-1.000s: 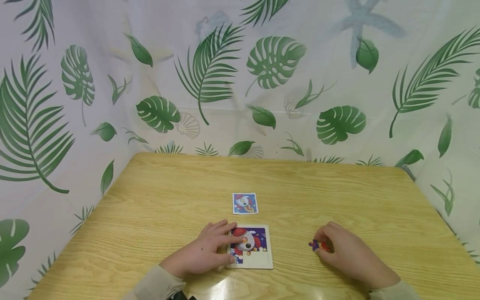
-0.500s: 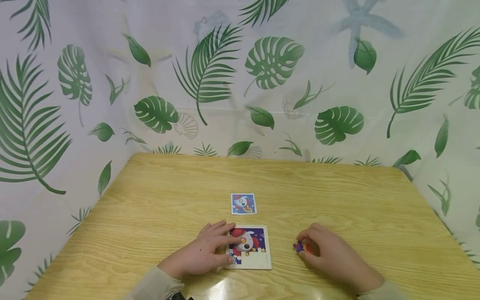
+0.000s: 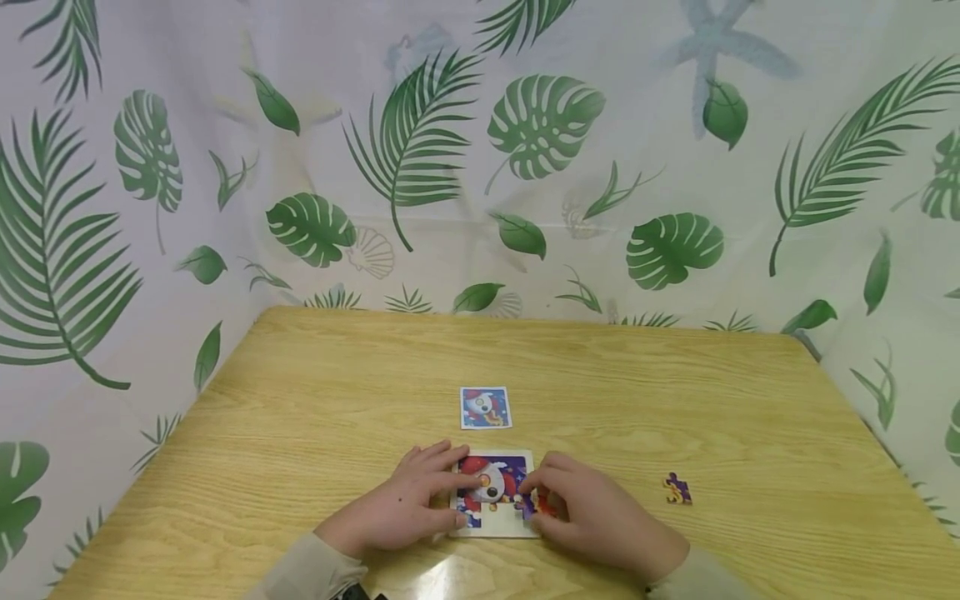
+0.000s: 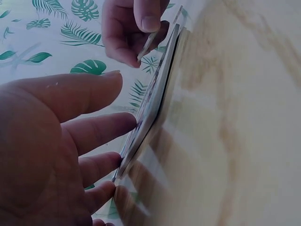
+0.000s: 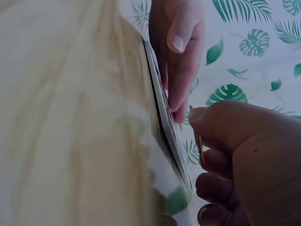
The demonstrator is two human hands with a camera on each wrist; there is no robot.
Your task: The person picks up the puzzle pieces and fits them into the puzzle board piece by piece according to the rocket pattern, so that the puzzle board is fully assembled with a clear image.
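A square jigsaw puzzle (image 3: 497,532) in a white tray lies near the table's front edge, its lower middle showing bare white. My left hand (image 3: 408,504) rests on its left side with fingers spread and nearly straight. In the left wrist view, the fingertips (image 4: 127,121) touch the tray's edge. My right hand (image 3: 600,517) pinches a purple and red puzzle piece (image 3: 529,505) between thumb and fingers over the tray's right side. The right wrist view shows this piece (image 5: 199,146) edge-on, held just off the tray.
Another puzzle piece (image 3: 677,489), purple and orange, lies on the table to the right. A small picture card (image 3: 485,408) with a similar rocket image lies behind the tray. A leaf-printed curtain (image 3: 450,167) hangs around the wooden table (image 3: 360,358).
My right hand has moved left with its puzzle piece, from the bare table to above the tray. The loose piece on the right has come into sight. My left hand stays in place.
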